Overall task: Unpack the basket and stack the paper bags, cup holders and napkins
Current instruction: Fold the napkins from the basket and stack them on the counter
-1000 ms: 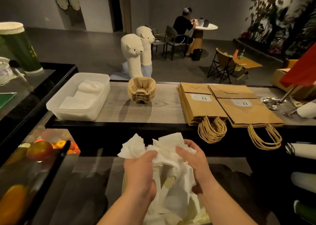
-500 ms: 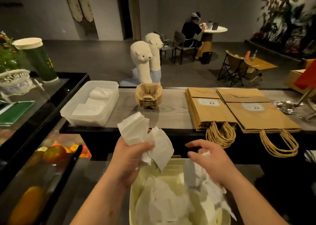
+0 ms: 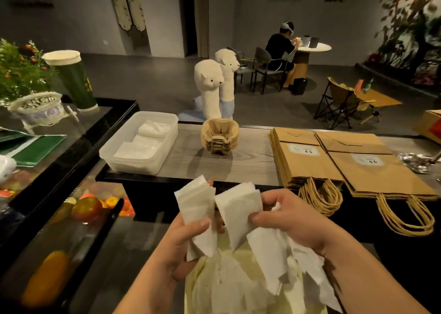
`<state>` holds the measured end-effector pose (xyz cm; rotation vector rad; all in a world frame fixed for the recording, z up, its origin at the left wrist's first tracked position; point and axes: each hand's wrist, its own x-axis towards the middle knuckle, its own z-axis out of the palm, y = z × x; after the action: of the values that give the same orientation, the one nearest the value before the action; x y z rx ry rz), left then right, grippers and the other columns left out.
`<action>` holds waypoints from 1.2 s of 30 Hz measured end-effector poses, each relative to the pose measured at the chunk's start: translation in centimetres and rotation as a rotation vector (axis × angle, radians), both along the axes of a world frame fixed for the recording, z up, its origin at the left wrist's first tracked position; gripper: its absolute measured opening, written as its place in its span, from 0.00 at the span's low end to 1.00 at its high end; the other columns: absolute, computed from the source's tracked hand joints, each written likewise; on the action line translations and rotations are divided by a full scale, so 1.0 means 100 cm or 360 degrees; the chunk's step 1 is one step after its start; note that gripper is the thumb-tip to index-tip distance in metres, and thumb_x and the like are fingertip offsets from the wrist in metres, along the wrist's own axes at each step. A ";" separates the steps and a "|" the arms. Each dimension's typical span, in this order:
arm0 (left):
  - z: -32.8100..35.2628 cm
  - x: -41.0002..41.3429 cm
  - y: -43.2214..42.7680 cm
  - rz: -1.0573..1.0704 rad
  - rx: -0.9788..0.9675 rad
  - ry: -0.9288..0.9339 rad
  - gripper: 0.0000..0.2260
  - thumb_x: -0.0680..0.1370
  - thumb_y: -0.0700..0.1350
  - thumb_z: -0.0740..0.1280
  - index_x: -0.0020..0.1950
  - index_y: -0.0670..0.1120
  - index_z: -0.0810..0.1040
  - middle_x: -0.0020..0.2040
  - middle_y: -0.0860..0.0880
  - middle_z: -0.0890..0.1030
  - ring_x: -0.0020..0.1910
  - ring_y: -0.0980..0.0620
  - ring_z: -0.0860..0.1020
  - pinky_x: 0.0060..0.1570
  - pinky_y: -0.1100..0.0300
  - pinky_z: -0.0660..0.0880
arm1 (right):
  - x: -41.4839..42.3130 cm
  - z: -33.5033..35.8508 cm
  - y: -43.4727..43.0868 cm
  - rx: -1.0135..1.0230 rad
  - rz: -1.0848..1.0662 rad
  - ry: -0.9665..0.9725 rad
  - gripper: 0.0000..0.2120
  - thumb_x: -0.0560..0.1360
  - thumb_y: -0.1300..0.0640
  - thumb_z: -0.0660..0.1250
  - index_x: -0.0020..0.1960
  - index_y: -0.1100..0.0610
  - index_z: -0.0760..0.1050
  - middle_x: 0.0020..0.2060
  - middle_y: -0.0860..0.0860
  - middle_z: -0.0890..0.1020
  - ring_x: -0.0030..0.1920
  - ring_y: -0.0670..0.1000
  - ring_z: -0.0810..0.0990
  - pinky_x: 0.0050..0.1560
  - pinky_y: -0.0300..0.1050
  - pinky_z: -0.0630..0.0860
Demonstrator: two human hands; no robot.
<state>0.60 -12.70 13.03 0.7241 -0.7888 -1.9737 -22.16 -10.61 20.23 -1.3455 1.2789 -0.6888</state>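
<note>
Straight across the middle of the frame runs the grey wooden worktop [image 3: 250, 163], the largest thing carrying the task's goods. On its right part lie two flat stacks of brown paper bags [image 3: 307, 163], side by side and touching, each top bag bearing a white label, their twisted cord handles hanging over the near edge. On the left part of the worktop sits a clear plastic tub [image 3: 119, 156] with folded white napkins stacked inside. At the bottom centre of the frame, below the hands, is the pale yellow basket [image 3: 189, 294]; loose white napkins fill what shows of it, and its far rim is hidden behind the hands. Beyond the worktop, at centre, two white alpaca figures [image 3: 210, 86] stand close together on the floor. Just in front of them, on the worktop between the tub and the bags, stands a nested stack of tan cup holders [image 3: 219, 134].

Both hands are raised over the basket, close together. The left hand [image 3: 186, 244] curls around a folded wad of napkins [image 3: 195, 206], thumb pressed across its front. The right hand [image 3: 293, 220] pinches a second folded bunch [image 3: 238, 208] between thumb and fingers, and more crumpled napkins trail from under its palm down toward the basket.
</note>
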 end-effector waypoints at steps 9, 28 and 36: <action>-0.021 -0.024 0.016 -0.0212 0.0442 0.0645 0.41 0.71 0.63 0.76 0.77 0.42 0.71 0.76 0.32 0.68 0.71 0.32 0.71 0.73 0.37 0.65 | 0.035 -0.023 -0.009 0.0307 -0.0038 0.0258 0.05 0.78 0.51 0.72 0.48 0.50 0.86 0.44 0.48 0.88 0.43 0.46 0.87 0.43 0.38 0.81; -0.027 -0.034 0.022 0.0076 0.0499 0.0179 0.20 0.70 0.47 0.70 0.59 0.39 0.85 0.53 0.37 0.84 0.47 0.38 0.83 0.49 0.47 0.76 | 0.009 -0.088 -0.013 0.0882 -0.0715 -0.1670 0.33 0.63 0.45 0.76 0.62 0.63 0.78 0.46 0.67 0.84 0.47 0.70 0.84 0.45 0.67 0.82; -0.015 -0.044 0.017 0.0277 0.0336 -0.0078 0.18 0.80 0.45 0.69 0.69 0.43 0.77 0.62 0.36 0.83 0.59 0.33 0.82 0.57 0.37 0.80 | 0.022 -0.088 -0.019 0.0768 -0.0791 -0.0955 0.22 0.80 0.53 0.69 0.71 0.59 0.74 0.58 0.57 0.82 0.46 0.52 0.84 0.43 0.43 0.82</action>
<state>-3.79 -11.05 11.56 0.9365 -0.5308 -1.9038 -19.92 -12.56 11.44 -0.3723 1.1743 -0.9566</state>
